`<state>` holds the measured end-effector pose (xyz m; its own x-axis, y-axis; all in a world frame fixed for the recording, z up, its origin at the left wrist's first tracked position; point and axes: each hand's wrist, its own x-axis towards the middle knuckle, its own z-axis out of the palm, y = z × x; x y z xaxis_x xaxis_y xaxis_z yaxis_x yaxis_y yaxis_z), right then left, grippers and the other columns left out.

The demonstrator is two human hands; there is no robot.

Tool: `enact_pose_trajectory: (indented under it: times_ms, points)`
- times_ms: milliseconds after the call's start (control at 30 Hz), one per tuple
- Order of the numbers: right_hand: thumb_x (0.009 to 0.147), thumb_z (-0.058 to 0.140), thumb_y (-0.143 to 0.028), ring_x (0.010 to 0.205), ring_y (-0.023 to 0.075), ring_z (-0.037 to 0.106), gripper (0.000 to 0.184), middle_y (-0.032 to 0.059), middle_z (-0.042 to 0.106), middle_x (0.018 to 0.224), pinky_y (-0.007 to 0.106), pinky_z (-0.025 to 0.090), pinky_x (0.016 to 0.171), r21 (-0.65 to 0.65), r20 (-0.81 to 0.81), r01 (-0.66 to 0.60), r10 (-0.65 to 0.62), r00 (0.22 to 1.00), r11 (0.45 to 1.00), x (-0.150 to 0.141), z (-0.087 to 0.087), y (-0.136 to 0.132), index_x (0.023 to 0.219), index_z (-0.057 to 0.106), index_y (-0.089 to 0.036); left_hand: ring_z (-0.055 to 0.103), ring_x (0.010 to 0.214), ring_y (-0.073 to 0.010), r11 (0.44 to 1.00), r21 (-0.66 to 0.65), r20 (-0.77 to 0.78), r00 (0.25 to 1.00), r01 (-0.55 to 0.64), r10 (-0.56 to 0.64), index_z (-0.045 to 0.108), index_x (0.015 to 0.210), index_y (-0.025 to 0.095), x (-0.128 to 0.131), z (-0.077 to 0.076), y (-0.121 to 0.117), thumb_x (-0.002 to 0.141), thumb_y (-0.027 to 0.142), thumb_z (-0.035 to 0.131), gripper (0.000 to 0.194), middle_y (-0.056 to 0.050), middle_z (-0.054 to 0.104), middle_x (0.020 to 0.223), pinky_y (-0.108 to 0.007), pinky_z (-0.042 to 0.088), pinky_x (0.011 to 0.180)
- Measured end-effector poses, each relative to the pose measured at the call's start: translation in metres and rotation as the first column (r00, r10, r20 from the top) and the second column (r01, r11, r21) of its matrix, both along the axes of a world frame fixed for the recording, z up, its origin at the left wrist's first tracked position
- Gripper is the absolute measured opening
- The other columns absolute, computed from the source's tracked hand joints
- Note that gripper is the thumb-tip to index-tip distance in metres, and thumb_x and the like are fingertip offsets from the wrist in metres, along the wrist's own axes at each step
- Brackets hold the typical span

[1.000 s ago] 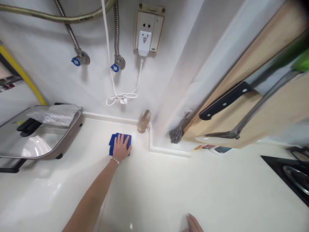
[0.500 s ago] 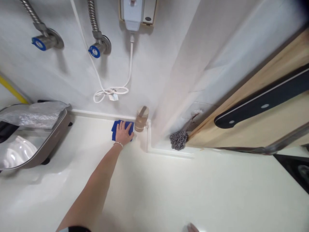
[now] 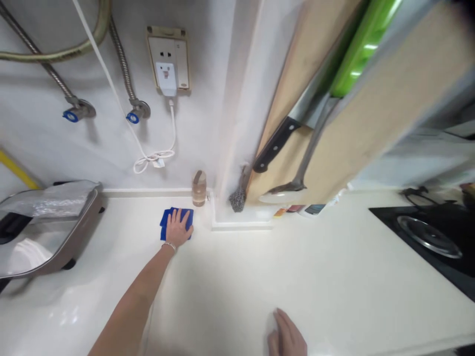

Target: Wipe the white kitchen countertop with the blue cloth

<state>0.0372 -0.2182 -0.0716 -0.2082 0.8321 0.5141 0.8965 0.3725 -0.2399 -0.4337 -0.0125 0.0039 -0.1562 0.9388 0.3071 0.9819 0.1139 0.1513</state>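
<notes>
My left hand (image 3: 178, 229) lies palm down with fingers spread on a folded blue cloth (image 3: 166, 219), pressing it against the white countertop (image 3: 237, 277). The cloth sticks out past the fingers. Just behind it, by the wall corner, stands a small clear jar (image 3: 199, 190) of brownish tint. At the bottom edge of the view, my right hand (image 3: 288, 336) hovers over or rests on the counter; I cannot tell which. Its fingers are loosely bent, the thumb sits apart from them, and no object shows in it. The frame cuts off its lower part.
An electric pan (image 3: 83, 230) with plastic wrap stands left. A plugged-in white cord (image 3: 148, 159) hangs on the wall below an outlet (image 3: 168, 59). Right of the corner, a steel scrubber (image 3: 237, 200), knife (image 3: 276, 146) and ladle (image 3: 309, 153) hang. A black stove (image 3: 393, 225) lies far right.
The view has swung right and widened, bringing the stove and green handle into sight. My left hand and the cloth sit slightly nearer, farther from the wall. More of my right hand has come in.
</notes>
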Motion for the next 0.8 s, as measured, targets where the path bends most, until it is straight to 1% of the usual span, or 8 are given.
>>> enact_pose_trajectory:
  times_ms: [67, 200, 367, 500, 600, 700, 800]
  points:
    - [0.098, 0.047, -0.041, 0.113, 0.0294, 0.063, 0.042, 0.0144, 0.066, 0.128, 0.045, 0.055, 0.088, 0.018, 0.001, 0.013, -0.013, 1.000, 1.000, -0.004, 0.002, -0.002, 0.134, 0.055, -0.019, 0.027, 0.150, -0.0381, 1.000, 0.008, -0.013, 1.000, 0.019, -0.019, 0.045, 0.151, 0.021, 0.010, -0.001, -0.022, 0.090, 0.043, 0.051, 0.065, -0.016, 0.035, 0.161, -0.057, 0.019, 0.122]
    - [0.101, 0.040, -0.037, 0.117, 0.0277, 0.061, 0.039, 0.0154, 0.064, 0.129, 0.046, 0.053, 0.094, 0.067, -0.050, 0.032, -0.028, 0.998, 0.997, -0.014, 0.009, -0.003, 0.133, 0.053, -0.018, 0.028, 0.149, -0.0398, 0.999, 0.013, -0.036, 0.998, 0.049, -0.049, 0.047, 0.149, 0.019, 0.031, -0.004, -0.062, 0.090, 0.043, 0.050, 0.064, -0.019, 0.036, 0.159, -0.058, 0.021, 0.121]
    - [0.101, 0.041, -0.036, 0.122, 0.0281, 0.056, 0.040, 0.0169, 0.060, 0.133, 0.050, 0.049, 0.100, 0.009, -0.078, 0.064, -0.063, 0.995, 0.998, -0.019, 0.016, -0.007, 0.135, 0.052, -0.019, 0.027, 0.150, -0.0392, 0.988, 0.023, -0.055, 0.987, 0.151, -0.150, 0.046, 0.150, 0.020, 0.064, -0.007, -0.115, 0.089, 0.042, 0.052, 0.065, -0.018, 0.035, 0.160, -0.059, 0.023, 0.121]
    - [0.101, 0.041, -0.036, 0.123, 0.0290, 0.055, 0.040, 0.0174, 0.060, 0.133, 0.051, 0.049, 0.100, -0.004, -0.113, 0.059, -0.059, 0.992, 0.998, -0.018, 0.017, -0.010, 0.135, 0.053, -0.019, 0.025, 0.151, -0.0378, 0.973, 0.047, -0.079, 0.972, 0.226, -0.222, 0.040, 0.153, 0.022, 0.095, -0.010, -0.159, 0.090, 0.041, 0.053, 0.067, -0.016, 0.031, 0.163, -0.059, 0.026, 0.120]
    - [0.101, 0.040, -0.039, 0.123, 0.0296, 0.055, 0.042, 0.0179, 0.060, 0.132, 0.051, 0.049, 0.099, 0.000, -0.130, 0.045, -0.045, 0.990, 0.999, -0.018, 0.017, -0.009, 0.135, 0.053, -0.018, 0.024, 0.151, -0.0375, 0.964, 0.069, -0.111, 0.962, 0.256, -0.248, 0.035, 0.156, 0.023, 0.114, -0.011, -0.185, 0.089, 0.038, 0.054, 0.070, -0.015, 0.027, 0.164, -0.059, 0.027, 0.120]
    - [0.101, 0.039, -0.042, 0.123, 0.0297, 0.055, 0.044, 0.0176, 0.061, 0.131, 0.051, 0.048, 0.100, 0.006, -0.141, 0.027, -0.026, 0.990, 1.000, -0.017, 0.015, -0.009, 0.135, 0.053, -0.018, 0.022, 0.152, -0.0371, 0.958, 0.079, -0.139, 0.955, 0.276, -0.263, 0.031, 0.157, 0.024, 0.123, -0.011, -0.207, 0.090, 0.035, 0.054, 0.072, -0.014, 0.025, 0.165, -0.059, 0.029, 0.119]
    - [0.102, 0.037, -0.044, 0.121, 0.0290, 0.057, 0.044, 0.0171, 0.063, 0.130, 0.050, 0.048, 0.101, 0.016, -0.156, 0.018, -0.016, 0.988, 1.000, -0.017, 0.012, -0.009, 0.133, 0.054, -0.018, 0.021, 0.153, -0.0356, 0.951, 0.068, -0.146, 0.946, 0.302, -0.290, 0.029, 0.158, 0.028, 0.119, -0.011, -0.225, 0.090, 0.032, 0.054, 0.073, -0.010, 0.023, 0.167, -0.057, 0.031, 0.119]
